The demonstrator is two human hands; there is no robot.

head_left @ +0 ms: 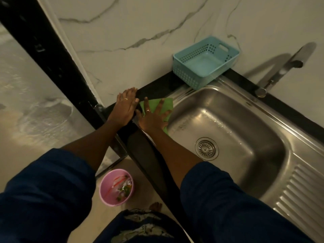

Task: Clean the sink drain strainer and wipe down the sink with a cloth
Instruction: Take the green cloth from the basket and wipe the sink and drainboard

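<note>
Green cloth (166, 105) lies on the sink's (228, 86) left rim, pressed by the right hand's (151, 118) spread straight fingers, the left hand (125, 106) flat, ungrasping, on the black worktop's (157, 88) left edge, the strainer (206, 148) seated in the drain.

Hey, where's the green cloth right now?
In the head view, the green cloth lies on the left rim of the sink, pressed flat under the right hand, with the blue basket behind it.
</note>
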